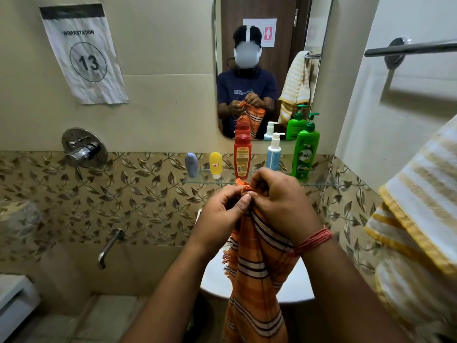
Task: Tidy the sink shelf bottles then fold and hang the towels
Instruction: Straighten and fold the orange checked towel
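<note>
Both hands, left and right, pinch the orange towel, which hides most of the sink, behind five shelf bottles; its lower end seems cut off.

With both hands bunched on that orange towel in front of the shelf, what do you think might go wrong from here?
1. Both hands, left and right, grip the orange towel just before the glass shelf; lifting it might topple the red bottle.
2. The towel's lower end hangs over the sink and may get wet.
</note>
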`<state>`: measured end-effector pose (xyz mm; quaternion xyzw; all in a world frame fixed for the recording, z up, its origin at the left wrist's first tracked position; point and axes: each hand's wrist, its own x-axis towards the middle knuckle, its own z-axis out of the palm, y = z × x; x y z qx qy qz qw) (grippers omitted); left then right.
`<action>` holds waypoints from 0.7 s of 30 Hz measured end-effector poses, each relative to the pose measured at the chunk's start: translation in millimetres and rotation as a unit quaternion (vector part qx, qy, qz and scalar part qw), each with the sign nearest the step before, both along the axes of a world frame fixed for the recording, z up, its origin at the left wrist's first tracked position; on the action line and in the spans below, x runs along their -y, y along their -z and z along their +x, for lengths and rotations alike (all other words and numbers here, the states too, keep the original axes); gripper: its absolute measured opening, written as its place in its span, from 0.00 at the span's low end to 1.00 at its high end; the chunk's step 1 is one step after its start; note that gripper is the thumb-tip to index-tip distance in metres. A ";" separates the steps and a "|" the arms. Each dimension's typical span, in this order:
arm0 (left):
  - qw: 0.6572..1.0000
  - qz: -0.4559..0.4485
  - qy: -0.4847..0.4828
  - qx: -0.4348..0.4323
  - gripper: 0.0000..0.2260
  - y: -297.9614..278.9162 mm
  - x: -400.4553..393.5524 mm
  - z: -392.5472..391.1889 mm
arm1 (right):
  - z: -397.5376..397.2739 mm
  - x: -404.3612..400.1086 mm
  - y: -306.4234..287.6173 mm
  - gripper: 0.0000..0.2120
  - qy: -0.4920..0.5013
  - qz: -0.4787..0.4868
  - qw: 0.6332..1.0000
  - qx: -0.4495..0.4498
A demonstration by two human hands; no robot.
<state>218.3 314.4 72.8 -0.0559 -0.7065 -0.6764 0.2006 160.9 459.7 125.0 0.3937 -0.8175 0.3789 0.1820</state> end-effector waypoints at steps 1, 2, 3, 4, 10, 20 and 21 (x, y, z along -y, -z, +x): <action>1.000 0.003 -0.004 -0.002 0.09 0.9 0.6 -0.9 | 0.1 0.6 0.7 0.05 0.002 0.002 1.000 -0.003; 1.000 0.004 -0.009 -0.003 0.09 1.3 0.9 -1.9 | 0.0 1.2 1.6 0.06 0.005 0.001 1.000 -0.008; 1.000 0.004 -0.014 -0.003 0.09 1.7 1.1 -2.8 | -0.1 1.7 2.4 0.06 0.009 -0.001 1.000 -0.015; 1.000 0.005 -0.020 -0.001 0.09 1.9 1.2 -3.4 | -0.4 2.5 3.3 0.08 0.012 -0.003 1.000 -0.022; 0.997 0.052 -0.061 0.010 0.10 4.1 4.4 -9.3 | -3.9 7.9 15.3 0.14 0.035 0.010 0.997 -0.062; 0.977 0.023 -0.212 0.024 0.08 18.2 38.8 -23.0 | 7.1 -28.0 13.6 0.12 0.000 0.289 0.957 -0.003; 0.975 0.025 -0.217 0.031 0.08 21.0 38.2 -23.9 | 8.4 -31.6 7.6 0.12 0.021 0.311 0.950 -0.029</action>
